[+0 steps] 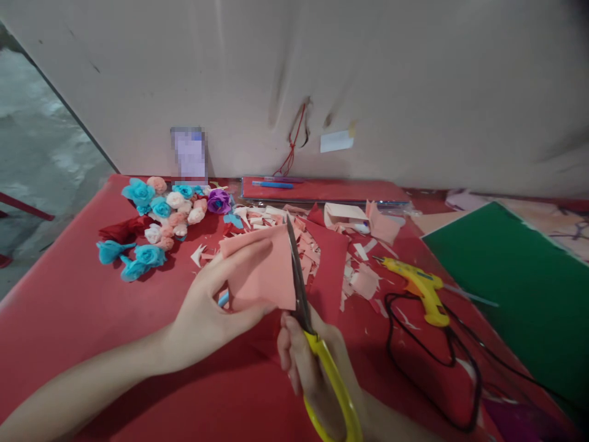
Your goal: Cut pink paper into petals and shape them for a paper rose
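Pinching pink paper (264, 267) at frame centre between thumb and fingers of left hand (205, 313); gripping scissors (318, 344) along paper's right edge with right hand (316, 371)

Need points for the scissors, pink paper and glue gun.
Scissors (304, 316): head view, on the dark metal just above the yellow handle.
Pink paper (264, 270): head view, middle of its face.
Glue gun (422, 285): head view, on the yellow body.

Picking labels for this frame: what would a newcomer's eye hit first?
Front and center, yellow-handled scissors in the right grip sit at the right edge of pink paper in the left grip. Colorful flowers cluster on the red table's left; right, a yellow glue gun lies near a green sheet.
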`<state>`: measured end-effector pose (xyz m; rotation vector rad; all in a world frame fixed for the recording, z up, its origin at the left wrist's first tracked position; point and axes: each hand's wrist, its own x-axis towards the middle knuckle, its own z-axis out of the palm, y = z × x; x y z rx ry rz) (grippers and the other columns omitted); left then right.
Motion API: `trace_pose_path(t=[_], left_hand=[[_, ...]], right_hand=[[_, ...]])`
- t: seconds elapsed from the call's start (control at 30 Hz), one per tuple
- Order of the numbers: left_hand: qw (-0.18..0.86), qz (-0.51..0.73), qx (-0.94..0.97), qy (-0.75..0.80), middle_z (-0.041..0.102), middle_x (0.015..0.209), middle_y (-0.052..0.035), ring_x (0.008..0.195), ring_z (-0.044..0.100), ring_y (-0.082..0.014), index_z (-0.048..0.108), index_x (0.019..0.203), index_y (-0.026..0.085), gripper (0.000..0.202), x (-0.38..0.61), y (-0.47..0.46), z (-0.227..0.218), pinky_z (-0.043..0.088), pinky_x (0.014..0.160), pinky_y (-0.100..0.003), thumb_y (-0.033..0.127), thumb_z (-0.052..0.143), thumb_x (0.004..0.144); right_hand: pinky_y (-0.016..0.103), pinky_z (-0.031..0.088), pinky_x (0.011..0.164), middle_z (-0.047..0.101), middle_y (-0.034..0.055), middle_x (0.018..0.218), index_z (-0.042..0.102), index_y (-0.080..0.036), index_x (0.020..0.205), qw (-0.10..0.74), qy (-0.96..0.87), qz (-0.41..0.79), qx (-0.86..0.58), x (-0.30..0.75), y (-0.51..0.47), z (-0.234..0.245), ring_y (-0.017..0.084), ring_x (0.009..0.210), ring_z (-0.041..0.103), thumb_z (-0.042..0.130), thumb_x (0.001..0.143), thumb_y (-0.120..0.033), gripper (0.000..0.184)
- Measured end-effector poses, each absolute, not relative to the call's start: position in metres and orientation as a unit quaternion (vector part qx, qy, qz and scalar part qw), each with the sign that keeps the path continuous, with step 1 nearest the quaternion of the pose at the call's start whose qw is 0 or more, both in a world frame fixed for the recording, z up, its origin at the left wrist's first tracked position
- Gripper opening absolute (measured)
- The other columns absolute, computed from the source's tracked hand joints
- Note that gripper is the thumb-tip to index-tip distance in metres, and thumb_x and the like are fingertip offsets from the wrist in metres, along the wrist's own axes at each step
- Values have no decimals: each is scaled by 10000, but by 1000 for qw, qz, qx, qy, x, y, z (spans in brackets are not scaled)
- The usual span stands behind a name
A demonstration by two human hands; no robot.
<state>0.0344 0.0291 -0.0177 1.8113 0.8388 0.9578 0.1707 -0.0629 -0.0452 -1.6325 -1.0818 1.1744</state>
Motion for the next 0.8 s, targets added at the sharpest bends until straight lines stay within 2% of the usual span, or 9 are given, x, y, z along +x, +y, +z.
trace_pose_path(t=[0.17,0.3,0.37,0.53,0.67,0.8], left_hand=[[451,382,733,336,516,1247,-5,1170,441,-287,479,1187,321,555,34,29,-17,581,681,-264,174,660,683],[431,376,752,327,497,1267,-2,1175,440,-268,474,1192,324,578,34,29,-16,496,890,-336,188,680,669],[422,377,758,323,492,1272,10,1173,445,-248,468,1193,335,584,34,29,-16,447,950,-336,183,680,671],[419,373,763,321,492,1268,40,1170,452,-209,449,1195,369,595,33,30,-16,419,975,-290,180,676,679],[431,373,761,311,500,1260,28,1173,449,-204,458,1193,352,586,35,29,-16,419,972,-274,162,671,681],[453,378,749,301,518,1239,46,1150,475,-175,459,1185,361,593,36,28,-19,439,941,-218,136,668,678]], right_hand=[[184,300,315,457,-31,414,454,-190,594,409,-413,472,-663,167,-56,-45,66,309,380,391,822,-495,386],[188,328,341,489,-21,447,473,-178,621,434,-437,472,-630,169,-51,-50,77,344,422,402,808,-484,366],[195,325,345,498,-17,456,481,-179,620,437,-435,465,-636,172,-53,-52,77,340,416,400,813,-474,361],[220,342,362,463,-18,391,477,-198,564,425,-423,457,-657,173,-56,-50,96,327,415,410,816,-477,382],[196,287,316,465,-28,404,439,-200,555,435,-415,431,-673,168,-54,-43,70,293,376,389,808,-525,415],[170,237,286,388,-59,346,394,-196,522,450,-393,428,-678,167,-52,-38,49,259,326,367,795,-559,456]])
